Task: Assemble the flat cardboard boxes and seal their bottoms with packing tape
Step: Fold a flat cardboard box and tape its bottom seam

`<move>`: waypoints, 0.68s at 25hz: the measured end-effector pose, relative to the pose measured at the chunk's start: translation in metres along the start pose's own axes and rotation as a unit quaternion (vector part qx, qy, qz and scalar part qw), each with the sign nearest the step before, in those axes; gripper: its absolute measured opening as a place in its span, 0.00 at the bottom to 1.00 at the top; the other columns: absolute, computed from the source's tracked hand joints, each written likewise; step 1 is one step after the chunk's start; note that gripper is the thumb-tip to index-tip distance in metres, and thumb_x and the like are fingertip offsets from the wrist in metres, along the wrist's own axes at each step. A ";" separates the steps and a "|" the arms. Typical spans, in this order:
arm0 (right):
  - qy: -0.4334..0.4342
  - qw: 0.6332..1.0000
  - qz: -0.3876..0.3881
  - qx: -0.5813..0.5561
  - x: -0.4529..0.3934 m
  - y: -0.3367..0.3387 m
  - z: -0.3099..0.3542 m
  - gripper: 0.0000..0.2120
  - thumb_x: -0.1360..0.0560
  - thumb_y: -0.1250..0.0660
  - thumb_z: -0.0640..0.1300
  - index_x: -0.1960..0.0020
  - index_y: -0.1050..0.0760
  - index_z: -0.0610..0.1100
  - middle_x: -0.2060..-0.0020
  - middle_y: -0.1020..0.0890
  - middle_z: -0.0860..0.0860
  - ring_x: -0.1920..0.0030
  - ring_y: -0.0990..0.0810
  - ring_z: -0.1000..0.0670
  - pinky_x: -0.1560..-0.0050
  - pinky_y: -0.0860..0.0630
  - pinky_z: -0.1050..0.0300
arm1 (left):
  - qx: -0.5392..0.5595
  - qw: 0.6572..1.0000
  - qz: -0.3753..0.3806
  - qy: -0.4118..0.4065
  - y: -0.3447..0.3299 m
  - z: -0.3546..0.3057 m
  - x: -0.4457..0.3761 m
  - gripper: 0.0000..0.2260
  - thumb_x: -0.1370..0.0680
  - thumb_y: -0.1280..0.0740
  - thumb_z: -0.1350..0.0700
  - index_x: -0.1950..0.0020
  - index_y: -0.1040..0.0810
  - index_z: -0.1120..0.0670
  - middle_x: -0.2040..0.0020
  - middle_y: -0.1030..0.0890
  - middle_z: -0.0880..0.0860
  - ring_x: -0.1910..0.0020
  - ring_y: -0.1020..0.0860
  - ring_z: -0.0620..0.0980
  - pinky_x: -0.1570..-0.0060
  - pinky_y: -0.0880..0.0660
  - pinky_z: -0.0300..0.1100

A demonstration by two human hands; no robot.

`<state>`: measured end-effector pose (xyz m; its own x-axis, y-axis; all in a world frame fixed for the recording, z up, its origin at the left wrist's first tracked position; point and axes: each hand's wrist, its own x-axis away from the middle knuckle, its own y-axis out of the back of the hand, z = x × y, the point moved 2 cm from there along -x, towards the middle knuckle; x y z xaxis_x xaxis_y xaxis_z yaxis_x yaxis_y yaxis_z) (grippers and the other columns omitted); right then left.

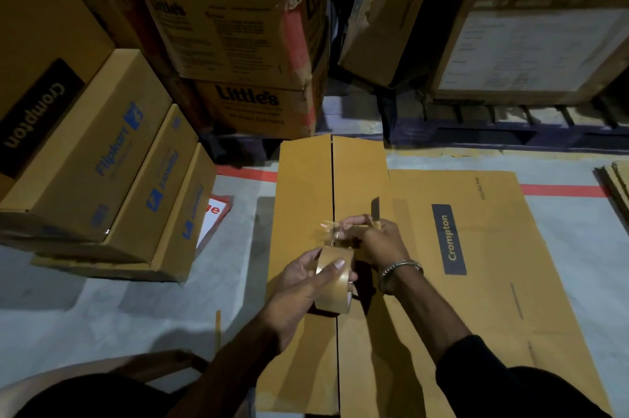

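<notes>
Partly hidden tape roll (335, 278) in left hand (299, 284)

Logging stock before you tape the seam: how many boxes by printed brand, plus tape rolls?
Crompton boxes: 2, one stacked at left, one flat beside the box being sealed
Flipkart boxes: 3, stacked at left
Little's boxes: 2, stacked
Tape rolls: 1, in the left hand
Total: 8

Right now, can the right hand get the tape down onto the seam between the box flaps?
Probably yes: the right hand pinches the tape end directly above the seam, with nothing between them.
</notes>
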<state>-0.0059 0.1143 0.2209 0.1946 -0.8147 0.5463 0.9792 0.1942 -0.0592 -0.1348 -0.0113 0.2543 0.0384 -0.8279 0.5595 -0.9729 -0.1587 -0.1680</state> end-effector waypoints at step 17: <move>0.014 0.999 0.033 0.038 -0.034 0.001 0.013 0.23 0.31 0.19 0.38 0.39 0.19 0.49 0.54 0.11 0.48 0.48 0.14 0.51 0.42 0.21 0.51 | 0.034 0.996 -0.039 0.071 -0.023 -0.010 -0.010 0.29 0.18 0.31 0.47 0.21 0.42 0.45 0.49 0.12 0.55 0.53 0.13 0.53 0.50 0.20 0.48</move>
<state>-0.0119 0.1495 0.2131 0.2607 -0.8135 0.5198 0.9573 0.2874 -0.0303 -0.1147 0.0059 0.2611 0.0754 -0.7278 0.6817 -0.9501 -0.2599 -0.1724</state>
